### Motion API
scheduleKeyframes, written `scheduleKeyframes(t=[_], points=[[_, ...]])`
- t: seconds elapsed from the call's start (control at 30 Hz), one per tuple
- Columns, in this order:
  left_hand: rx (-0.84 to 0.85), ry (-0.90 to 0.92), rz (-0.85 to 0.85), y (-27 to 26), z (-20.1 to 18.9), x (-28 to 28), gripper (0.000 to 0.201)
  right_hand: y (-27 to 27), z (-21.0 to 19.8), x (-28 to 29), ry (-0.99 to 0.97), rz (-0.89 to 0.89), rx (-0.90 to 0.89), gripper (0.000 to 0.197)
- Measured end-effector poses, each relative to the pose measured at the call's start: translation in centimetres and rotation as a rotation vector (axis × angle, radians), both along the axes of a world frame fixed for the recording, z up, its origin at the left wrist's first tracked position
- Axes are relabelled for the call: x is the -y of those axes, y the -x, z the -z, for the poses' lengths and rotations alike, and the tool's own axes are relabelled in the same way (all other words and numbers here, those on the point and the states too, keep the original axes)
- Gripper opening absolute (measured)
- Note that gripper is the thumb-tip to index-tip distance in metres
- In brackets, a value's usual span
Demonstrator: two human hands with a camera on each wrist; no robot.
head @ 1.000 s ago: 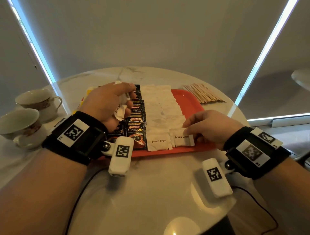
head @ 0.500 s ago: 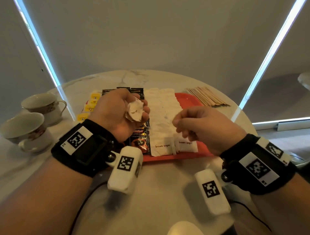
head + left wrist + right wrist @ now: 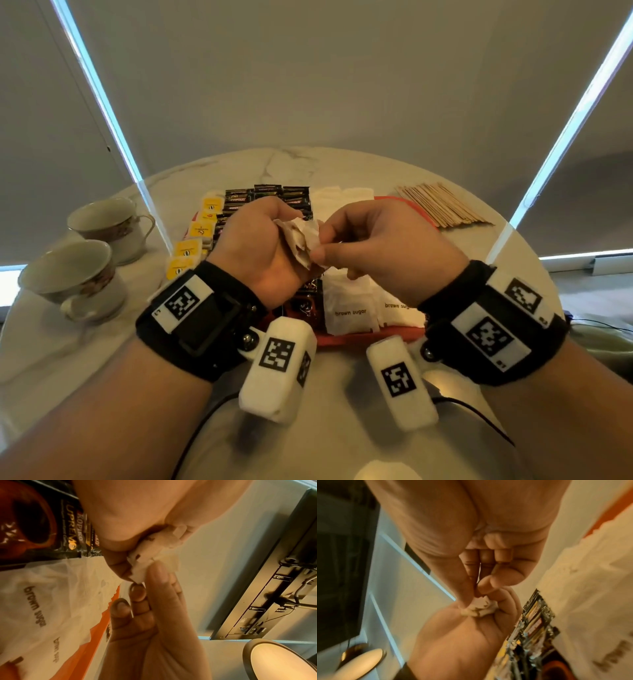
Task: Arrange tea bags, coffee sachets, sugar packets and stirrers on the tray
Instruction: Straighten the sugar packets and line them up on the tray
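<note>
Above the near edge of the tray [image 3: 346,340], the left hand [image 3: 255,253] was curled round a crumpled clutch of sugar packets [image 3: 301,236], while the right hand [image 3: 387,246] pinched one packet at the clutch's edge between thumb and forefinger, its other fingers folded in. Both hands were raised clear of the tray, touching only through the paper.

The step in hand appeared to be drawing a single packet free. It would go best with the left grip loosened a little and the pull made slowly along the packet's length, so that the thin paper neither tore nor dragged its neighbours out.

Below the fingers lay flat packets marked "brown sugar" [image 3: 349,310], beside a row of coffee sachets [image 3: 274,195]. Left of the fingers ran the yellow-tagged tea bags [image 3: 200,229]; beyond and to the right, the stirrers [image 3: 442,205] lay off the tray.

How many packets the left hand held could not be told: the palm hid most of them. The hands also covered the tray's middle rows, and both wrist views were blurred at their edges.
</note>
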State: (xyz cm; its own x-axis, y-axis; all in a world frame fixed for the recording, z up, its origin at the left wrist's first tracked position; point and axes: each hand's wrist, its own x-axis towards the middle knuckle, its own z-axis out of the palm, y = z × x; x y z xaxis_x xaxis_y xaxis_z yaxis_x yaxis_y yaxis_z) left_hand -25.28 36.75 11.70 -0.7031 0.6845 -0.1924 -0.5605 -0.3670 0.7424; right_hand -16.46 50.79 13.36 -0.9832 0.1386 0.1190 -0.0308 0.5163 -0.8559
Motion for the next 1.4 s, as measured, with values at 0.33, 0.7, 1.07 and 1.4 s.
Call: scheduleKeyframes(t=[0.33,0.7,1.07,1.4], points=[[-0.298,0.215,-0.006,0.8,0.3,0.3,0.045,0.2,0.5,-0.7,0.787,0.111,-0.053,0.009],[-0.59,0.382,-0.153,-0.4,0.1,0.2,0.027,-1.4,1.1,-1.7,0.626,0.194,-0.041,0.012],[-0.589,0.453,-0.032,-0.7,0.0,0.3,0.028,-1.5,0.3,-3.8,0.12,0.142,-0.037,0.001],[-0.418,0.419,-0.125,0.2,-0.2,0.3,0.012,-5.2,4.0,-6.9,-0.065,0.264,0.299,0.01]])
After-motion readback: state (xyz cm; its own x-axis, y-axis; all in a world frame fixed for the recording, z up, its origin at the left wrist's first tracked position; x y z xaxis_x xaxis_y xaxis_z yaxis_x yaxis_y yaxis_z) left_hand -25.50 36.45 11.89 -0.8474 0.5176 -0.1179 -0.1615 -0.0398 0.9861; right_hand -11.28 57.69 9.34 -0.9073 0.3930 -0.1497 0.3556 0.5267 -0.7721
